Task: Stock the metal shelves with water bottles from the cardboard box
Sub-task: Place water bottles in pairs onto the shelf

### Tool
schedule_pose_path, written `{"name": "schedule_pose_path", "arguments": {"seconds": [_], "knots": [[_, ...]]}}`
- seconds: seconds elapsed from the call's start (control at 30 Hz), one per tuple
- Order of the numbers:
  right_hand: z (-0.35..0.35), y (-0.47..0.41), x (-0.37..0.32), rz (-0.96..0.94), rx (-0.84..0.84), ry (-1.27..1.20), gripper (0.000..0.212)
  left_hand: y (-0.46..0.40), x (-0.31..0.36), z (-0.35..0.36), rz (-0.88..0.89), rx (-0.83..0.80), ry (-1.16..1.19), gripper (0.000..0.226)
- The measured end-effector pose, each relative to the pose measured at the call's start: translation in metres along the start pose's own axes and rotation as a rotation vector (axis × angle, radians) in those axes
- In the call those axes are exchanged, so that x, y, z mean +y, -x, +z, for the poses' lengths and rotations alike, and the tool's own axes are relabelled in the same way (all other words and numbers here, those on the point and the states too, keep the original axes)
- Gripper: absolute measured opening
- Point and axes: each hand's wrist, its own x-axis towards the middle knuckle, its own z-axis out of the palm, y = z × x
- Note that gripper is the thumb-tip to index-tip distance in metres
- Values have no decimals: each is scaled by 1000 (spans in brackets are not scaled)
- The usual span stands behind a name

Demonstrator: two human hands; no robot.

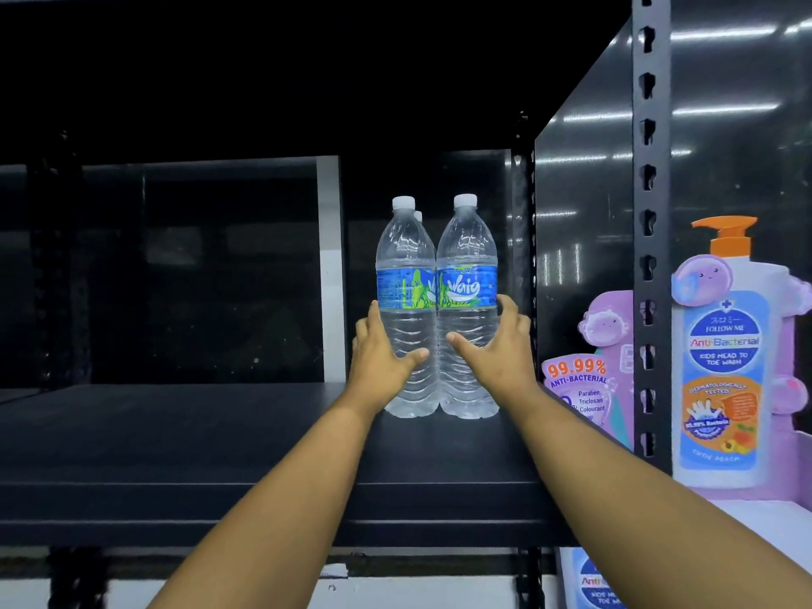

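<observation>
While both of my bare forearms reach forward over the front lip of the dark metal shelf, my left hand wraps the lower body of the left clear plastic water bottle, thumb across its front and fingers curled round its far side. My right hand does the same on the right clear plastic water bottle, thumb pointing inward across the ribbed front, fingers round the outer side just under the blue and green label. I see both bottles upright, white caps on, touching side by side, their bases on the shelf board towards its right end. Behind the left one a third white cap peeks out; I cannot tell more of that bottle. To the right, past the black perforated upright post, stands a purple cardboard display of a pump soap bottle with an orange top.
</observation>
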Motion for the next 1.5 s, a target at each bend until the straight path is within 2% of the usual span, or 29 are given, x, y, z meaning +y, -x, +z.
{"name": "schedule_pose_path", "arguments": {"seconds": [0.07,0.13,0.23,0.3,0.37,0.6,0.67,0.8,0.9,1.03,1.13,1.27,1.33,1.5], "knots": [[-1,-1,1,5,-4,1,90,1,-4,-6,9,-66,142,80],[-2,0,1,12,-7,-6,89,3,-7,-8,-20,-91,204,74],[-2,0,2,4,-4,-2,89,3,-2,-1,-37,-57,177,95],[-2,-1,2,2,-2,0,90,3,4,4,-58,-13,-11,112],[-1,-2,2,1,-2,1,90,4,8,6,-33,45,-137,116],[-1,-1,3,-3,-1,-15,89,2,-4,-4,-3,-85,108,95],[-1,-1,4,-8,7,-21,89,3,-2,-1,-22,-63,88,97],[0,-3,5,-7,12,-16,89,6,6,4,-27,23,-133,114],[0,-2,5,-9,11,-15,89,4,3,1,27,-14,-9,108],[-3,-2,4,-8,21,-7,86,5,-4,-9,14,-128,142,96],[-3,-2,3,-11,18,-15,86,5,-2,-6,0,-108,146,98],[-2,-1,4,-1,-1,-30,91,5,1,-1,-37,-8,-59,109],[-1,-1,4,9,-17,-14,98,3,-1,1,-47,-10,-59,111],[0,2,3,8,-33,39,105,3,-4,-6,4,-82,75,90]]}}
